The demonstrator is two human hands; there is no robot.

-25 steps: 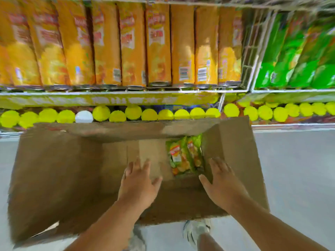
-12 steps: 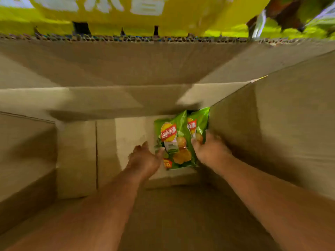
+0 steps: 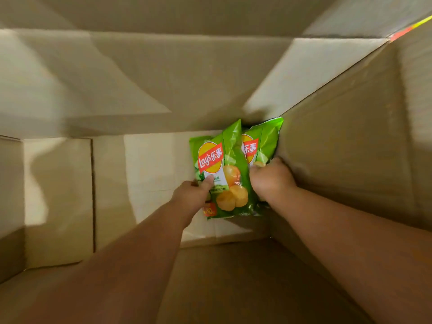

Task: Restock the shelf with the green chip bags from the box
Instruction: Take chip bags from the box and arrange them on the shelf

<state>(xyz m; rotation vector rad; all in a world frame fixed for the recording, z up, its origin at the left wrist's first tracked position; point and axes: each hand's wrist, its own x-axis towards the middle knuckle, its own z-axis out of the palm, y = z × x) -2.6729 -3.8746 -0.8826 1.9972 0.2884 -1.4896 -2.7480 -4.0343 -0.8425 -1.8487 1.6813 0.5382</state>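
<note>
You are looking straight down into the cardboard box, whose walls fill the view; its rim is cut off on every side. Both your forearms reach deep inside toward the floor's far right corner. Your right hand is curled in a fist around the lower part of the right bag, which is wedged against the right wall; its fingertips are hidden behind the bag and its bottom half is covered by your hand. Your left hand pinches the left edge of the left bag, thumb pressed on the front, the other fingers tucked out of sight beneath. Both green bags lie with their long axis running from the near wall to the far wall, tops pointing at the far wall, printed fronts facing up, the left one overlapping the right.
</note>
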